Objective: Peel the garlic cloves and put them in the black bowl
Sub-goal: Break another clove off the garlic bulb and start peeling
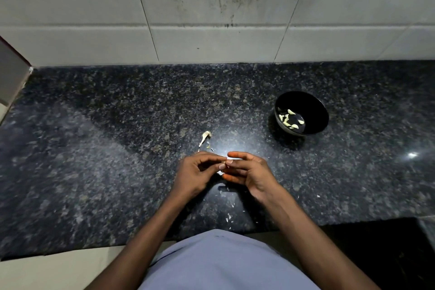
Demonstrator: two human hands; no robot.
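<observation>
Both hands pinch one clove (223, 167) at centre: left hand (195, 172), right hand (249, 172). Bowl (315, 110) at 2 o'clock holds peeled ones. Clove's light, firm, likely slippery; skin's papery, so pick at the tip.

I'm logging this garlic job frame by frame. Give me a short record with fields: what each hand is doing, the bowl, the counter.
left hand: fingers curled, pinching a small clove with the right hand
right hand: fingertips on the same clove, upper fingers extended
clove: mostly hidden by the fingers; how far it is peeled cannot be told
bowl: on the counter, right of and beyond the hands; holds several peeled cloves
counter: stalk beyond the hands; peel scraps nearer the person
</observation>
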